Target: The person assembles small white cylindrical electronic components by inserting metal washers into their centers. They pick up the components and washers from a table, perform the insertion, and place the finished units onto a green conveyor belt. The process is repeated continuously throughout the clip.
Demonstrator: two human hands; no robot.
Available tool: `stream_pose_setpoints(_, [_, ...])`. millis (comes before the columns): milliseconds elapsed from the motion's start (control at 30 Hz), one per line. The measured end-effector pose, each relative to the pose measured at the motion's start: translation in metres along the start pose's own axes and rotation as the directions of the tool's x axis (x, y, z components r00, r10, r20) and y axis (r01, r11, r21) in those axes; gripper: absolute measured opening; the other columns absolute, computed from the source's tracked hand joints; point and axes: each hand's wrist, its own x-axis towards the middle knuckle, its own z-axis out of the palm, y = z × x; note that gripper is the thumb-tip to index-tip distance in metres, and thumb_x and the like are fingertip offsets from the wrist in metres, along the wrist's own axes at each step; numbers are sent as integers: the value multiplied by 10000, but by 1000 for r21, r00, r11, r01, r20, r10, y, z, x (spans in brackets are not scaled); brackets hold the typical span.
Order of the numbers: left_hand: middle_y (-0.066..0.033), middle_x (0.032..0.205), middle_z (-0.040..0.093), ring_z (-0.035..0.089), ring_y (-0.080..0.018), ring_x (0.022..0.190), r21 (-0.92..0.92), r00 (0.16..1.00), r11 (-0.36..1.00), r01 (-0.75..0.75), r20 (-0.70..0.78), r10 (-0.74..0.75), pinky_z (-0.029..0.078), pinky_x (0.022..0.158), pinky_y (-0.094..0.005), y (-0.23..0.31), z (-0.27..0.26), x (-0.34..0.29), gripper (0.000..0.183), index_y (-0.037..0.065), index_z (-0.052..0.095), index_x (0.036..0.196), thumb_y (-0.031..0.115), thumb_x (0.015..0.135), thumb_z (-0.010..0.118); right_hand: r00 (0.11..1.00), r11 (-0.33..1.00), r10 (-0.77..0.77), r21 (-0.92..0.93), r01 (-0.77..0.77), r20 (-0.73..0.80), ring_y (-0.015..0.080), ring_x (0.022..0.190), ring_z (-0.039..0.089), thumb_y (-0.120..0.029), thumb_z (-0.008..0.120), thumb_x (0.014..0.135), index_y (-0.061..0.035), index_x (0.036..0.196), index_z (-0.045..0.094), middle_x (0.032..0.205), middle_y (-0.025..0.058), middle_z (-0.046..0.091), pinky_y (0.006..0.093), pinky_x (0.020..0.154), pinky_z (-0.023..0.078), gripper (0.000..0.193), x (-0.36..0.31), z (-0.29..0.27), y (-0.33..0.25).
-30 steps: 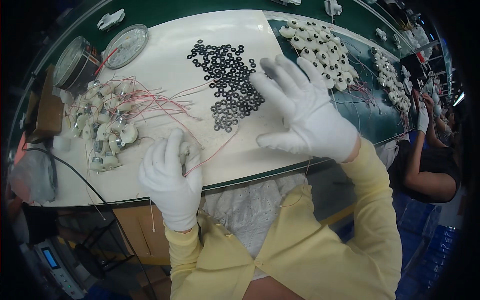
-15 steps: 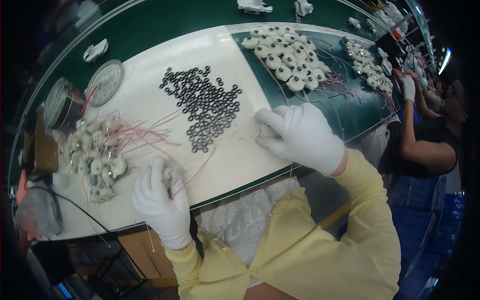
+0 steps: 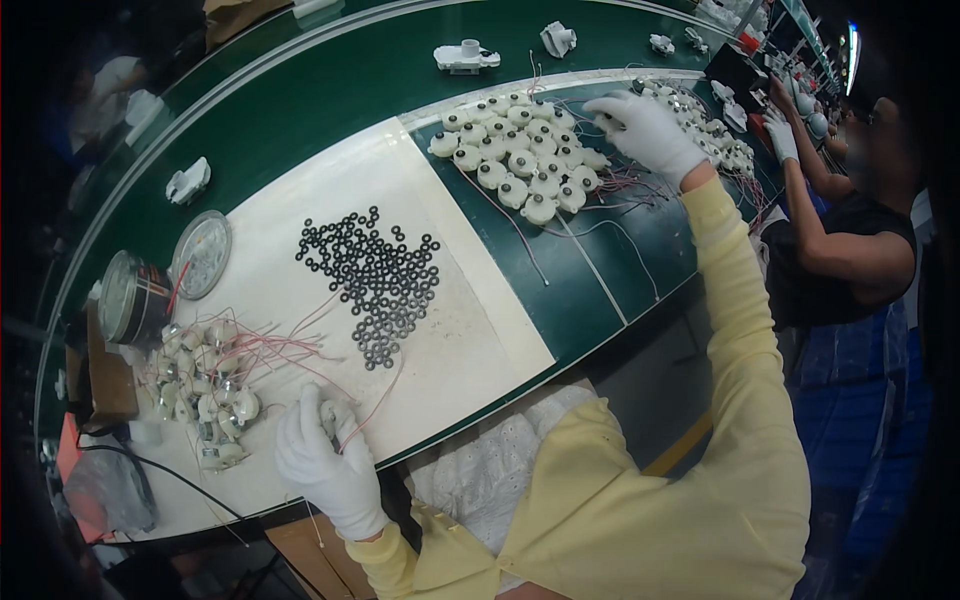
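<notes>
- Your right hand (image 3: pixel 645 125) has left the scatter of black rings (image 3: pixel 375 280), where it lay flat a second ago, and now reaches far out to the right over the batch of round white motors (image 3: pixel 520 165) on the green belt. Its fingers curl down onto the far edge of that batch; whether they have closed on a motor, I cannot tell.
- Your left hand (image 3: pixel 325 460) has kept its place at the near edge of the table, fingers closed round a small white motor (image 3: pixel 328 418) with a thin red lead trailing out of the fist.
- Judging by that shift, the rings are set aside for now and your attention has gone to the motors on the right.
- Beside your left hand lies a heap of wired motors (image 3: pixel 205 390) tangled in pink and red leads, with a round tin (image 3: pixel 130 298) and its lid (image 3: pixel 202 255) just beyond.
- The rings lie on a white mat (image 3: pixel 470 350) spread over the green conveyor belt (image 3: pixel 330 90), which carries white plastic housings (image 3: pixel 465 57) further up.
- To your right a co-worker's gloved hand (image 3: pixel 782 135) works over another cluster of motors along the same line.
</notes>
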Motion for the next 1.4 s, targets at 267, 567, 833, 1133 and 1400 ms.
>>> stream_pose_setpoints(267, [-143, 1153, 642, 596, -387, 1058, 7, 999, 999, 36, 23, -36, 467, 898, -501, 0, -3, -1, 476, 29, 615, 1273, 138, 821, 716, 943, 901, 210, 322, -289, 258, 224, 1116, 665, -13, 601, 906, -89, 1416, 572, 1244, 137, 687, 325, 983, 512, 517, 10, -4, -1])
stream_pose_setpoints(567, [-107, 1123, 653, 597, -367, 1070, -12, 1000, 1000, 4, -4, -4, 466, 923, -499, 2, -3, -2, 406, 44, 649, 1211, 169, 833, 731, 960, 883, 232, 379, -275, 156, 176, 1012, 668, -104, 595, 977, -49, 1382, 596, 1136, 119, 727, 300, 909, 518, 409, -9, -1, 12])
stream_pose_setpoints(833, [-68, 1014, 638, 586, -361, 1113, -203, 938, 936, -287, -256, 232, 460, 998, -545, 53, -42, 4, 206, 81, 662, 1023, 90, 819, 634, 998, 285, 43, 958, -45, 34, 153, 994, 663, -471, 372, 1097, 24, 1376, 590, 1135, 117, 702, 275, 879, 512, 609, -71, -30, -160])
stream_pose_setpoints(1133, [-62, 1180, 609, 569, -361, 1137, -377, 955, 879, -293, -74, 287, 482, 892, -460, 87, -36, 51, 520, 183, 692, 1146, 393, 683, 802, 839, -778, -215, 432, -457, 500, 192, 850, 624, -723, 307, 1013, -24, 1114, 631, 999, 110, 657, 288, 737, 506, 777, -122, 23, -303])
stream_pose_setpoints(1400, [-188, 1201, 638, 623, -427, 1057, -180, 942, 960, -214, 224, 252, 502, 919, -473, -11, -89, 70, 518, 43, 663, 1153, 183, 664, 761, 981, -911, -82, 387, -145, 176, 122, 342, 266, -595, 314, 1063, -54, 754, 618, 450, 0, 365, 293, 414, 270, 693, -111, 39, -242])
